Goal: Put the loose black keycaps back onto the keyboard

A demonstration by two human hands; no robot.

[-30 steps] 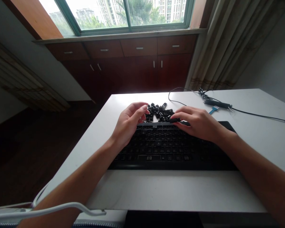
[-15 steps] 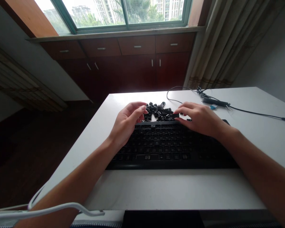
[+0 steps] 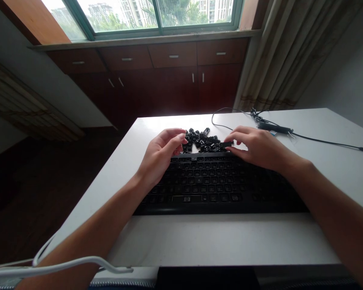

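Note:
A black keyboard [image 3: 199, 207] lies on the white table, most of its key positions without caps. Behind its back edge is a heap of loose black keycaps [image 3: 210, 143]. At the heap's left side, my left hand [image 3: 161, 153] is closed, thumb and fingertips close together; what they hold, if anything, is hidden. My right hand [image 3: 254, 145] has a black keycap [image 3: 228, 144] between thumb and fingers at the heap's right side. Its wrist and forearm pass over the keyboard's right part and cover some of it.
A dark cable bundle [image 3: 257, 117] and a black-handled brush [image 3: 274, 128] lie at the back right of the white table [image 3: 230, 241]. In front at lower left, a white curved tube [image 3: 63, 266] crosses my left forearm. Cabinets [image 3: 175, 90] stand beyond the table.
My right hand has shifted slightly right with the keycap, away from the middle of the heap. My left hand has stayed almost where it was. The view has moved slightly.

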